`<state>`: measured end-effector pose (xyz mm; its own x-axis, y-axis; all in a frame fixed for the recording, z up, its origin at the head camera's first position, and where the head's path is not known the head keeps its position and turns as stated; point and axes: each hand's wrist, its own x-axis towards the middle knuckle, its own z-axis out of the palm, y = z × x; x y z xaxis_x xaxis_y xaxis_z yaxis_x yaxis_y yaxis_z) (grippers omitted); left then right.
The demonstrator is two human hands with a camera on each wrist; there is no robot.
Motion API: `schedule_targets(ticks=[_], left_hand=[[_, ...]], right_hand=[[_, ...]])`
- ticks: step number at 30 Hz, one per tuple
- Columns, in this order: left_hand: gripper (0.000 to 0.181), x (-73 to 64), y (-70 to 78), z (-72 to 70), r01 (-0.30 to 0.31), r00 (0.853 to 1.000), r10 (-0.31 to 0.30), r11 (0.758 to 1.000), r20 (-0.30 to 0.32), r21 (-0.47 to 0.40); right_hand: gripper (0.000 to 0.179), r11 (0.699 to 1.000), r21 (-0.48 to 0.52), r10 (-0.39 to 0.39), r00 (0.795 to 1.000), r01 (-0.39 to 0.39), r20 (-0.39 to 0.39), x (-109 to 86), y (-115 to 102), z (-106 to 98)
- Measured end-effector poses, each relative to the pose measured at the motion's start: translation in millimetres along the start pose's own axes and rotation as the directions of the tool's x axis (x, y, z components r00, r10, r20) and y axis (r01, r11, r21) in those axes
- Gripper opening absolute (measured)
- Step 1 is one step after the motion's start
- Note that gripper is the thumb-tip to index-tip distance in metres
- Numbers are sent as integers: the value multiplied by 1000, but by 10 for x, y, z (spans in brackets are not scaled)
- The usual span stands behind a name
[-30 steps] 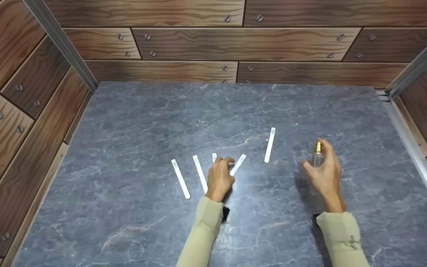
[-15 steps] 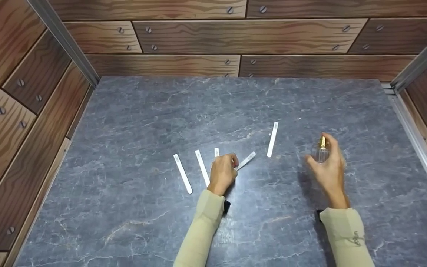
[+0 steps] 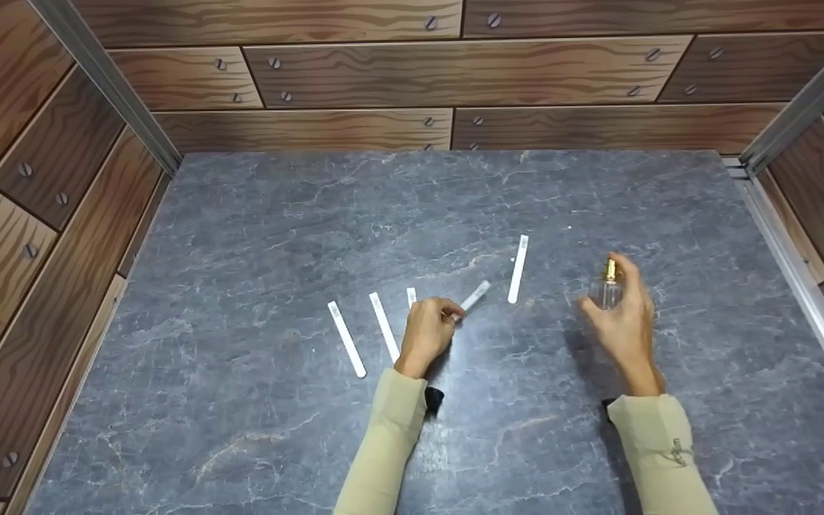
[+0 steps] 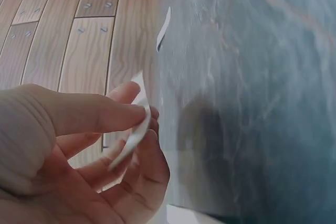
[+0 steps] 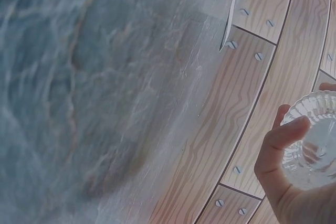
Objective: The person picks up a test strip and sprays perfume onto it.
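The left hand (image 3: 426, 332) pinches a white strip (image 3: 475, 295) between thumb and fingers. The right hand (image 3: 626, 325), well apart from the left, grips a clear glass bottle (image 3: 609, 293) with a gold top (image 3: 610, 270), held above the marbled tabletop (image 3: 240, 400). Three further strips (image 3: 347, 339) lie left of and just beyond the left hand, the nearest partly hidden by it. A separate strip (image 3: 518, 269) lies between the hands, farther from the person than the pinched strip
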<state>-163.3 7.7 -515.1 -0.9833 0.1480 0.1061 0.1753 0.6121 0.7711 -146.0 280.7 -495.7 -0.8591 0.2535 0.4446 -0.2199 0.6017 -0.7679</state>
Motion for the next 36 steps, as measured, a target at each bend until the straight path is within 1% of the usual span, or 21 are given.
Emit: schedule_targets(ticks=[3, 6, 8, 10, 15, 19, 21, 26, 28, 33, 36], left_hand=[[32, -12, -8, 2, -3, 1000, 4, 998, 12, -68], [34, -25, -5, -5, 41, 997, -30, 985, 65, -170], [37, -21, 6, -2, 77, 993, -53, 968, 107, -241], [41, -17, 19, 2, 114, 987, -71, 945, 147, -306], [52, -11, 49, 29, 160, 976, -82, 902, 204, -401], [58, -14, 76, 29, 178, 968, -80, 887, 237, -427], [59, -10, 93, 24, 173, 968, -73, 888, 241, -427], [62, 5, 123, 18, 156, 969, -53, 888, 241, -433], [64, 0, 133, 22, 148, 968, -40, 889, 247, -434], [69, -29, 155, 19, 134, 961, -13, 894, 275, -427], [69, -41, 167, -4, 124, 963, -5, 896, 270, -426]], right_hand=[[68, 1000, 3, 0, 1000, 0, -1, -5, -5, 2], [67, 1000, 12, -7, 1000, 7, -4, -15, -4, 19], [68, 1000, 13, -12, 1000, 13, -7, -16, -7, 30], [68, 1000, 13, -17, 1000, 17, -7, -23, -12, 44], [68, 1000, 19, -3, 1000, 3, -8, -42, -35, 69], [69, 1000, 21, 23, 1000, -23, -8, -36, -49, 82], [68, 999, 27, 18, 1000, -18, -5, -26, -56, 88], [66, 998, 50, -35, 999, 35, 1, 1, -58, 122], [66, 998, 50, -45, 999, 44, 4, 3, -59, 131], [66, 999, 39, -31, 1000, 31, -1, -27, -75, 153], [66, 999, 40, -29, 1000, 29, 1, -29, -94, 184]])
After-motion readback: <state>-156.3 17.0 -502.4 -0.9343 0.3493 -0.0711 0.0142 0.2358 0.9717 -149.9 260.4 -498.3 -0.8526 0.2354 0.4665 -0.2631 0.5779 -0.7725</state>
